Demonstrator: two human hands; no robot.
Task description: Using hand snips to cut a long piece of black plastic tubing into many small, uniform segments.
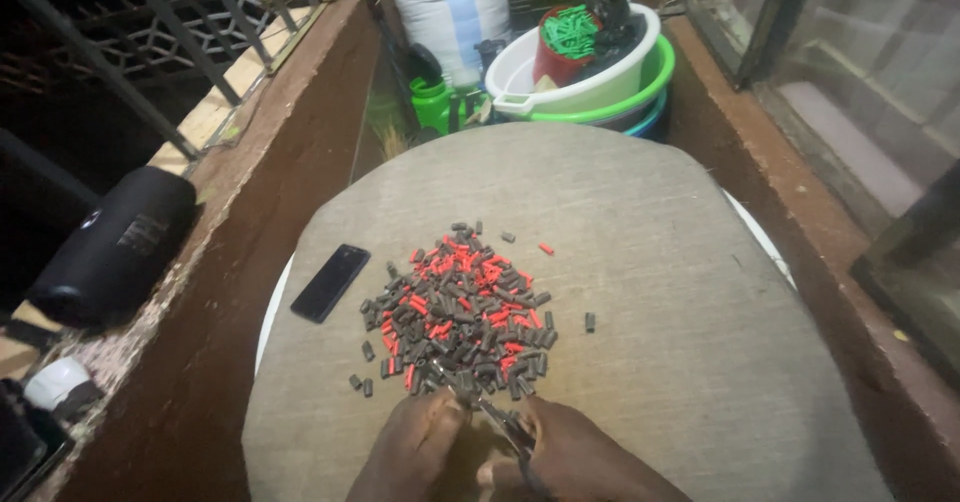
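My left hand (pixel 415 442) pinches a small piece; right hand (pixel 570 457) grips pliers (pixel 490 407) at the black-and-red pile (pixel 455 307) on the table (pixel 660 292).

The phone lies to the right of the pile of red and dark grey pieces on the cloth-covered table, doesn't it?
Not quite: the head view shows the black phone lying to the left of the pile of red and dark grey pieces, on the cloth-covered table.

Both wrists beyond bottom edge
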